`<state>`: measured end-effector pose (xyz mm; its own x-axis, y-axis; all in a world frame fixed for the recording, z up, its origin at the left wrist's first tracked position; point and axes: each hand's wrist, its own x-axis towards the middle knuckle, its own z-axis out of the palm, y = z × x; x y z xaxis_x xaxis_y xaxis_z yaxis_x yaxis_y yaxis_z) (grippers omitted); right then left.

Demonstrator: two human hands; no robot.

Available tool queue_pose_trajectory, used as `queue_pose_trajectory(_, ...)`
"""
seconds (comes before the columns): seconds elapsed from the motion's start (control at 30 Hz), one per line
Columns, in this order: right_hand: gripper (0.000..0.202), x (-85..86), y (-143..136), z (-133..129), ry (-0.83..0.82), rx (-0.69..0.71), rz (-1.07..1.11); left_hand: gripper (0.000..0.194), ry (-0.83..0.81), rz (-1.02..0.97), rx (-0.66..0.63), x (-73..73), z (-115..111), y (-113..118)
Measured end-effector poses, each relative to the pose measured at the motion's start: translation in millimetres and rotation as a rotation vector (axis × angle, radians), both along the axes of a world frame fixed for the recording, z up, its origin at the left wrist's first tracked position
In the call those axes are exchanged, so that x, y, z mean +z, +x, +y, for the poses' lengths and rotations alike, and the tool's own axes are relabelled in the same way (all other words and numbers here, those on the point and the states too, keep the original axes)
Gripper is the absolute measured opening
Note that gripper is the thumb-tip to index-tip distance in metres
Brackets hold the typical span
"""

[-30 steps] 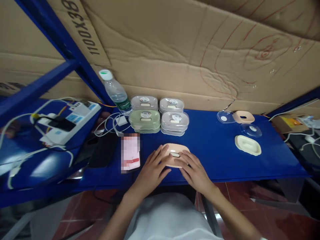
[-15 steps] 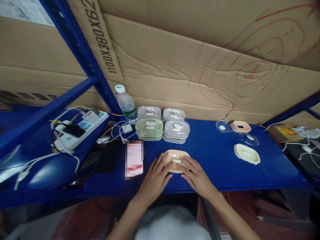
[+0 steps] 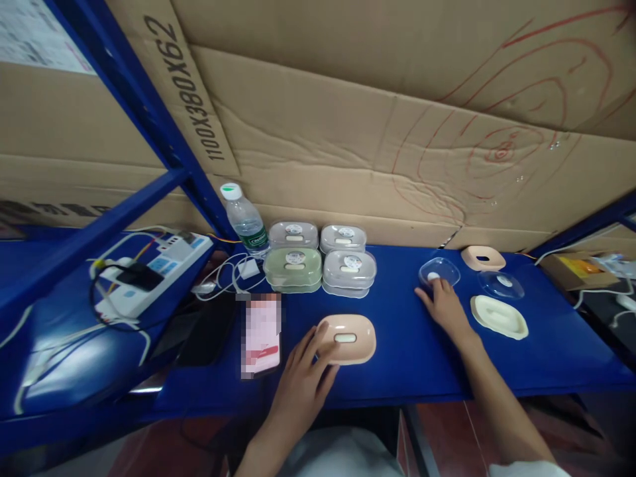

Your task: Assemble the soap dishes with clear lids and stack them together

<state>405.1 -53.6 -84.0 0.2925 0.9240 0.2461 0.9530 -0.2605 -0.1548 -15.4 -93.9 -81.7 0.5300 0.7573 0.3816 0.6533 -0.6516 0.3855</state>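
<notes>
A peach oval piece [image 3: 365,341] with a cream oblong insert lies on the blue table near the front edge. My left hand [image 3: 308,364] rests on its left side, fingers spread. Off to the right, my right hand [image 3: 444,305] touches the front of a clear lid [image 3: 446,268] with a white round sticker; the fingertips cover part of the sticker, and the fingers are apart. Beside it are a peach piece with a slot [image 3: 491,258], another clear lid [image 3: 491,285] and a cream tray [image 3: 501,319].
Several lidded boxes, one green [image 3: 293,275] and the others grey [image 3: 349,281], stand behind the peach piece. To the left are a water bottle [image 3: 246,222], a phone [image 3: 262,338], cables and a power strip [image 3: 149,278]. Cardboard [image 3: 318,132] lines the back.
My right hand has left the peach piece and moved right to the clear lid. My left hand stays on the peach piece. The view has shifted slightly.
</notes>
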Motion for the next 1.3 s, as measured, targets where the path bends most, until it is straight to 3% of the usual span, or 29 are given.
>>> queue_pose_trajectory(0.13, 0.031, -7.7, -41.5, -82.0, 0.156, 0.292, 0.047, 0.030, -0.003, -0.039, -0.005, 4.7, 2.7, 0.1)
queue_pose_trajectory(0.23, 0.021, -1.7, -61.7, -117.2, 0.253, 0.276, 0.279, 0.024, -0.031, -0.045, -0.030, 8.4, 6.8, 0.3)
queue_pose_trajectory(0.33, 0.034, -1.2, -69.8, -120.0, 0.380, 0.080, 0.670, 0.022, -0.052, -0.045, -0.039, 9.8, 5.5, -2.1)
queue_pose_trajectory(0.43, 0.058, -6.7, -70.1, -105.5, 0.458, -0.129, 0.880, 0.023, -0.058, -0.066, -0.033, 7.6, -3.1, -6.2)
queue_pose_trajectory(0.53, 0.064, -7.6, -67.1, -93.7, 0.408, -0.223, 0.766, 0.025, -0.055, -0.115, -0.005, 3.7, -13.3, -7.9)
queue_pose_trajectory(0.63, 0.068, -2.9, -63.2, -92.9, 0.293, -0.217, 0.518, 0.026, -0.073, -0.151, 0.014, 2.5, -20.7, -7.3)
queue_pose_trajectory(0.7, 0.076, -1.6, -60.4, -95.1, 0.266, -0.092, 0.441, 0.026, -0.096, -0.162, 0.021, 3.2, -23.4, -7.3)
queue_pose_trajectory(0.77, 0.083, -3.9, -57.2, -96.6, 0.205, 0.143, 0.406, 0.028, -0.125, -0.171, 0.028, 3.8, -24.1, -8.1)
queue_pose_trajectory(0.87, 0.073, -8.5, -54.4, -97.0, 0.065, 0.404, 0.346, 0.040, -0.181, -0.169, 0.040, 3.8, -21.4, -9.8)
queue_pose_trajectory(0.97, 0.055, -2.4, -64.8, -101.4, 0.188, 0.316, 0.350, 0.058, -0.236, -0.164, 0.035, 3.6, -17.2, -9.9)
queue_pose_trajectory(1.07, 0.052, 14.3, -97.7, -111.7, 0.311, 0.254, 0.395, 0.086, -0.295, -0.209, 0.051, 3.5, -15.9, -7.6)
queue_pose_trajectory(1.17, 0.055, 25.5, -140.4, -117.7, 0.256, 0.441, 0.359, 0.104, -0.348, -0.253, 0.061, 3.0, -18.0, -5.7)
queue_pose_trajectory(1.3, 0.069, 19.2, -173.0, -112.7, 0.174, 0.641, 0.260, 0.108, -0.382, -0.242, 0.023, 1.5, -21.5, -6.9)
